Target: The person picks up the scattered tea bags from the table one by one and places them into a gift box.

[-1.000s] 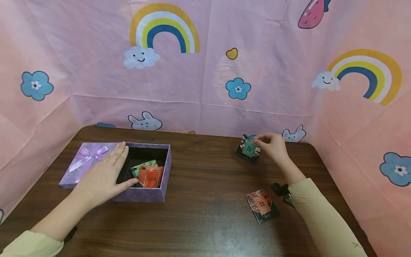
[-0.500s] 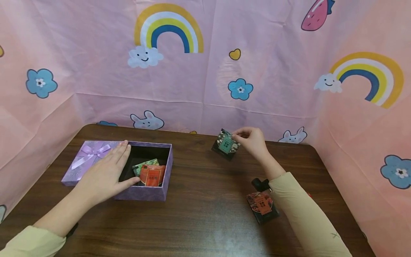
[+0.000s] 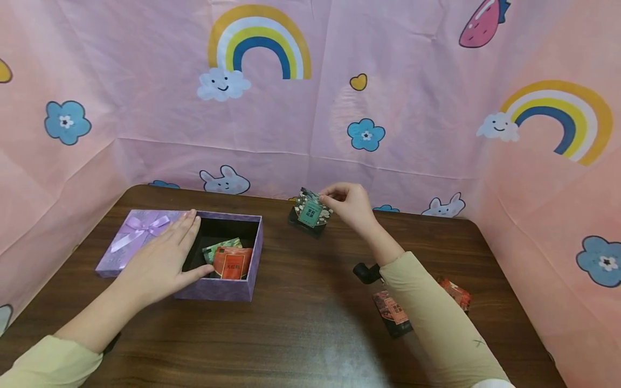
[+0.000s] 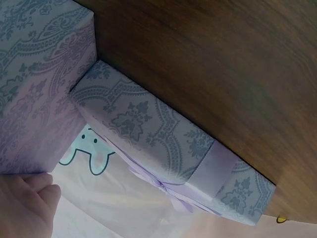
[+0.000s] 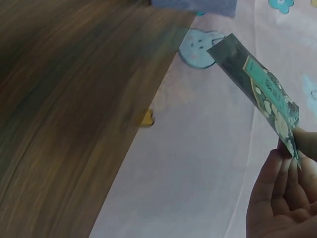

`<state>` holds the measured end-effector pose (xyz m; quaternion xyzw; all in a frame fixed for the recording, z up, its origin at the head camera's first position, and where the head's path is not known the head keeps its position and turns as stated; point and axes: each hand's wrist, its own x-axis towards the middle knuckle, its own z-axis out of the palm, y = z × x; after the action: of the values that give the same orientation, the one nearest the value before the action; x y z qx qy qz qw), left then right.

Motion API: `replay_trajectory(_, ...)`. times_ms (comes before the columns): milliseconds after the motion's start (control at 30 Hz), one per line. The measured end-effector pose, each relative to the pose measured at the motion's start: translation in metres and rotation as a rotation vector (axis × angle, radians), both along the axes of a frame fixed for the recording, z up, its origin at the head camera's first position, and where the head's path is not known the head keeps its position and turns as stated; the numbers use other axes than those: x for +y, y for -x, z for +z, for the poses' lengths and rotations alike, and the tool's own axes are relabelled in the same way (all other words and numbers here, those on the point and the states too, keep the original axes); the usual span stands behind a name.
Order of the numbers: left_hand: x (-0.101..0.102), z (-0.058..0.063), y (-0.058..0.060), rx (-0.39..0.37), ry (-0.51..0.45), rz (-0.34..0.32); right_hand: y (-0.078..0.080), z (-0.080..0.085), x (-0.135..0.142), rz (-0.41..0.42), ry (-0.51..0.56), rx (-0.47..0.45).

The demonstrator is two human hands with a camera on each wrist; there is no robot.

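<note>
My right hand pinches a dark green tea sachet by its upper corner and holds it above the back of the table. In the right wrist view the sachet tilts, gripped between thumb and fingers. My left hand rests with straight fingers across the left side of an uncovered purple box, its thumb by the front rim. Inside lie an orange-red tea sachet and a light green one. The purple lid, tied with a ribbon bow, lies left of the box, partly behind the hand.
Two reddish sachets lie at the table's right: one partly under the right forearm, another beyond the sleeve. A black wrist strap piece hangs at the right wrist. A printed cloth hangs behind the brown table.
My right hand has carried the green sachet leftward from the back right toward the box. The reddish sachet at the far right has come into view. My left hand has stayed on the box.
</note>
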<state>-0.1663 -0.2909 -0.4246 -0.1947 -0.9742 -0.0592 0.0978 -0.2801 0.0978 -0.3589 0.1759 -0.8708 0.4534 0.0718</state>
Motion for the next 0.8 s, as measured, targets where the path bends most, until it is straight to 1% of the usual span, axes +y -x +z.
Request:
replay_trajectory(367,0.001,0.001,0.000,-0.010,0.002,0.006,-0.006,0.007,-0.045,0.111,0.085,0.023)
replay_trajectory(600,0.001,0.002,0.002,-0.007,0.013,0.007,-0.013,0.008,-0.074,0.172,0.099,0.038)
replay_trajectory(800,0.001,0.001,0.003,0.001,0.011,0.002,-0.021,0.007,-0.097,0.210,0.116,0.026)
